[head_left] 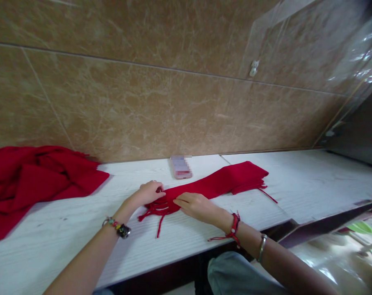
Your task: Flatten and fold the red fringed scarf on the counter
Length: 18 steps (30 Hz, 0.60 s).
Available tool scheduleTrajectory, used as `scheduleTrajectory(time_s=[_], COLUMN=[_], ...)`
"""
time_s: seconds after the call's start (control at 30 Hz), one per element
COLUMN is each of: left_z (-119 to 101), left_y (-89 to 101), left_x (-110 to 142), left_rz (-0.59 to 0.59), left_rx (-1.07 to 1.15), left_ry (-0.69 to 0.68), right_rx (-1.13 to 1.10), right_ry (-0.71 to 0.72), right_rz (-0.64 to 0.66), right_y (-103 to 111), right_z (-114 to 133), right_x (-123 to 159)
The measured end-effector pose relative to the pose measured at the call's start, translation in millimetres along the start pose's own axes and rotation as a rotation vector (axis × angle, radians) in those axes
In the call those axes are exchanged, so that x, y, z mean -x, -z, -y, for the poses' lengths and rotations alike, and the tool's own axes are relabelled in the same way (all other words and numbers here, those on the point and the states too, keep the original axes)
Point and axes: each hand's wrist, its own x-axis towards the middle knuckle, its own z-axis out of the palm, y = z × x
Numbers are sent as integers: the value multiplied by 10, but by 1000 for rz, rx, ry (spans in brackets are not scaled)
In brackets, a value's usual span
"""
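A long red scarf (216, 182), folded into a narrow strip, lies slantwise on the white tabletop. Knotted fringe strands spread from its near left end, and more fringe shows at its right end. My left hand (150, 192) is at the left end, with thumb and fingers curled closed on the cloth's edge. Just right of it, my right hand (194, 205) has its fingers pressed together on the scarf beside the loose strands. Its fingertips are partly hidden, and both hands touch the cloth.
A heap of red cloth (50, 176) covers the left side of the white table (309, 180). Close to the tiled wall (136, 106) lies a phone (180, 167). The table's front edge runs near my legs, and a green item (361, 227) sits low at the right.
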Motion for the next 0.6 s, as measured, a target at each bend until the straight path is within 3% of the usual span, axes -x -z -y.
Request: scheduleTrajectory(time_s=[0.13,0.27,0.5,0.6], left_z=[-18,-2,28,10], left_y=[-51,-90,-85,-72], left_x=[-36,-85,-99,-71], left_rz=[-27,12,-7,13], left_rx=[70,139,264,321], left_ry=[8,-2,-49,-66], right_rx=[91,168,135,101], right_ry=[128,165,201,155], right_rz=[62,119,63,25], right_y=[89,119,-1,-19], right_z=[33,34,-59,-48], right_x=[-44,-84,-67,-61])
